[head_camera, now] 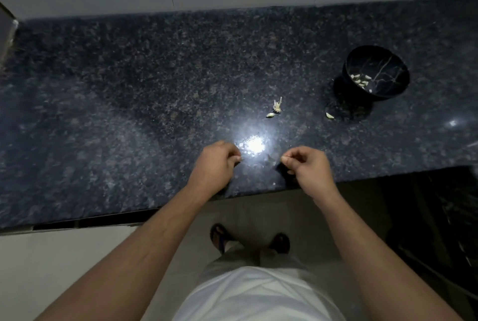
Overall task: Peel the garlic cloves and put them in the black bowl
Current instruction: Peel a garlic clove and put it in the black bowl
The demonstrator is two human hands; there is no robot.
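Both hands (216, 163) (310, 165) curl above speckled granite counter (129, 113).

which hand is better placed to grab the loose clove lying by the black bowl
Right. The right hand is on the same side as the loose clove and black bowl; the left hand would have to cross over.

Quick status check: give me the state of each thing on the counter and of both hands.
Black bowl: upright, holding several peeled cloves.
Dried garlic stem: lying loose on the dark speckled granite counter.
Clove beside the stem: on the counter.
Clove near the bowl: on the counter, outside it.
Left hand: fingers curled, contents unclear.
Right hand: fingers curled, contents unclear.
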